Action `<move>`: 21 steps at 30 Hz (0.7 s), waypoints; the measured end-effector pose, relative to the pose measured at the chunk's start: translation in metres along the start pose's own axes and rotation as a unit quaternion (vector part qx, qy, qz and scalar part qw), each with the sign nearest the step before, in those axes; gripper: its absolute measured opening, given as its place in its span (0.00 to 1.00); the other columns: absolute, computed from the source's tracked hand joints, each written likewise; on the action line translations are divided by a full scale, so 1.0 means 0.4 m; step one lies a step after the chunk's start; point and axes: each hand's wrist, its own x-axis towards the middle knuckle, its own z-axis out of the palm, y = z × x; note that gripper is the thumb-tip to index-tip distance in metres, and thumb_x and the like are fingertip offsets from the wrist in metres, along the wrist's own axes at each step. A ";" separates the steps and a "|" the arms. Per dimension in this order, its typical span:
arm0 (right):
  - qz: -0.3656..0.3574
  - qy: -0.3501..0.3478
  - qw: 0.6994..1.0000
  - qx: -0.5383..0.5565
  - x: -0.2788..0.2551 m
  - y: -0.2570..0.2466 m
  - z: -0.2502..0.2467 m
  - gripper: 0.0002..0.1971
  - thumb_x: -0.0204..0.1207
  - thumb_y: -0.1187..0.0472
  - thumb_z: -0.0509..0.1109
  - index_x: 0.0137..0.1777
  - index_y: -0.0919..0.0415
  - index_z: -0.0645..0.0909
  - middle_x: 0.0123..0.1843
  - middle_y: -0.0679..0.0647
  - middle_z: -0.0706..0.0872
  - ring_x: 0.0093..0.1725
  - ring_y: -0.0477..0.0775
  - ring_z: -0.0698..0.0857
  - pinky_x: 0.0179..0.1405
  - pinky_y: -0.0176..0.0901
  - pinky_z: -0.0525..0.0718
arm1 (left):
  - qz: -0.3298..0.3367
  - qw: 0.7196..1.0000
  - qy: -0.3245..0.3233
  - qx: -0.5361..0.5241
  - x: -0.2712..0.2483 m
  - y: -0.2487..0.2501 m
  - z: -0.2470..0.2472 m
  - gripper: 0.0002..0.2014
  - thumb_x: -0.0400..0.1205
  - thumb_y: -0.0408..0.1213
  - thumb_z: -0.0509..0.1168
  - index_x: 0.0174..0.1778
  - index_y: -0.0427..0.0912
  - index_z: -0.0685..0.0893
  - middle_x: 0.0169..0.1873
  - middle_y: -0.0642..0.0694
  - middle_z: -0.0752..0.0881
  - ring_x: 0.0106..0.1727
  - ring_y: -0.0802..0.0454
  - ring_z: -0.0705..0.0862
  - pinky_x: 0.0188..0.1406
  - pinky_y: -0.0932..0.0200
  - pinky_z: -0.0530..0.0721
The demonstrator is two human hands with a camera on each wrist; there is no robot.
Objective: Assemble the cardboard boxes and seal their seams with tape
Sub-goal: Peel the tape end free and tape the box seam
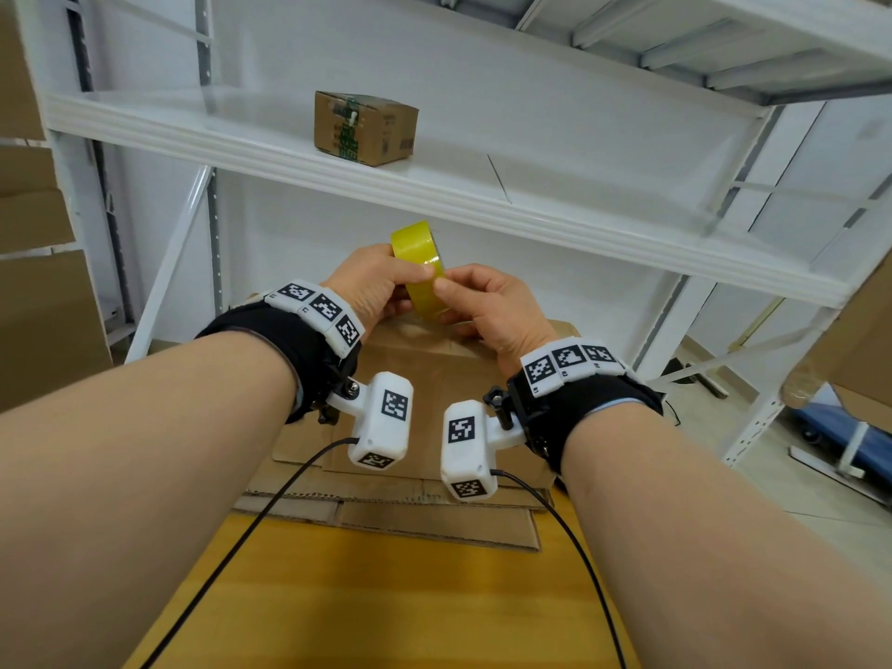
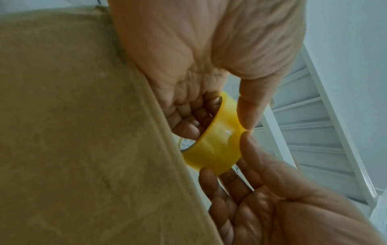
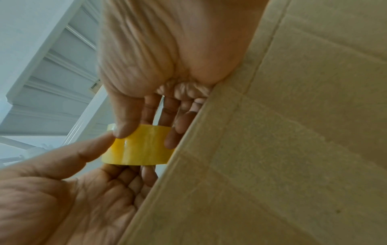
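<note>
a: nearest the cam?
b: yellow-brown wooden table [image 1: 367, 596], w/ a stack of flattened brown cardboard sheets [image 1: 386, 514] on its far end. black cables run from the white wrist cams across it.
a: hands?
b: both up over an assembled brown cardboard box [image 1: 434, 359], which sits past the flat sheets. left hand [image 1: 371, 287] grips the round yellow roll of packing tape [image 1: 422, 263]: fingers curled through the core, thumb on the outer face. right hand [image 1: 487, 306] has thumb tip pressed on the roll's outer face right by the left thumb, other fingers bent behind the roll. looks like a pinch at the tape surface; can't tell if a loose end is lifted.
a: roll touching the box?
b: held in the air just above the box's top edge, upright-ish, tilted. wrist views show it just beside the cardboard wall; contact unclear.
a: further back?
b: white metal shelving rack [image 1: 482, 205], w/ a small closed brown cardboard box w/ green print [image 1: 364, 127] on its shelf. more brown cartons [image 1: 34, 263] stacked far left.
</note>
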 end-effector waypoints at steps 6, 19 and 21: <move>0.002 0.012 1.000 -0.003 0.003 -0.003 0.007 0.03 0.78 0.58 0.75 0.43 0.53 0.86 0.40 0.52 0.88 0.35 0.50 0.85 0.30 0.36 0.79 | 0.002 1.000 -0.010 0.006 0.002 -0.001 -0.003 0.11 0.79 0.26 0.64 0.55 0.39 0.79 0.42 0.44 0.83 0.37 0.54 0.82 0.29 0.68 0.80; 0.008 0.035 0.999 -0.022 0.012 -0.008 0.013 0.11 0.81 0.59 0.66 0.35 0.52 0.77 0.36 0.55 0.84 0.32 0.54 0.84 0.27 0.40 0.76 | 0.006 0.999 -0.042 -0.019 -0.005 -0.007 -0.005 0.05 0.83 0.37 0.64 0.50 0.40 0.83 0.43 0.44 0.86 0.44 0.51 0.86 0.44 0.62 0.86; 0.007 0.038 0.999 -0.021 0.014 -0.008 0.013 0.12 0.81 0.60 0.65 0.35 0.52 0.76 0.35 0.55 0.83 0.31 0.54 0.83 0.25 0.40 0.75 | 0.004 0.999 -0.032 -0.023 -0.003 -0.007 -0.004 0.07 0.85 0.38 0.62 0.49 0.39 0.83 0.42 0.42 0.86 0.43 0.51 0.86 0.42 0.63 0.87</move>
